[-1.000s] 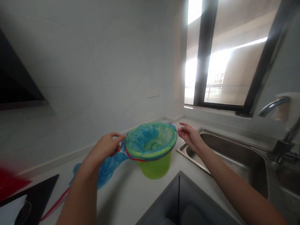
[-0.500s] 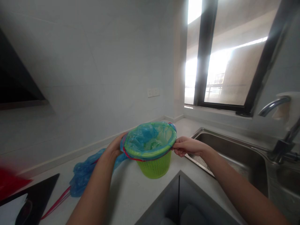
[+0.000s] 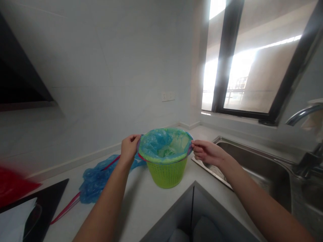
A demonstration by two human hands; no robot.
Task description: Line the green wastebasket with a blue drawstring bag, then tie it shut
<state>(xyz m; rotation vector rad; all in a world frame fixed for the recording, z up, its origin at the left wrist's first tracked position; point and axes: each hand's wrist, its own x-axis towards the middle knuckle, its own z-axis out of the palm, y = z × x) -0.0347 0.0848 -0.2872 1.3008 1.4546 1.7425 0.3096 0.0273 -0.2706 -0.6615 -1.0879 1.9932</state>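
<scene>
A green plastic basket (image 3: 166, 174) with slotted walls stands upright on the white counter. Lining it is a translucent blue garbage bag (image 3: 156, 143), its edge folded over the rim and a red drawstring showing at the front left. My left hand (image 3: 129, 146) pinches the bag's edge at the left of the rim. On the opposite side, my right hand (image 3: 207, 152) is closed on the bag's edge, thumb and forefinger together. Behind my left forearm lies a crumpled blue bag (image 3: 97, 181) with a red drawstring trailing toward the cooktop.
A steel sink (image 3: 254, 168) with a chrome faucet (image 3: 302, 114) is at the right. To the left are a black cooktop (image 3: 54, 198), a blurred red item (image 3: 15, 185) and a white sheet (image 3: 15, 218). A wall socket (image 3: 168, 96) is behind the basket.
Both hands have moved up to the sides of the rim, pulling the bag's edge outward. The red drawstring along the front of the rim shows less now. The view has shifted slightly left.
</scene>
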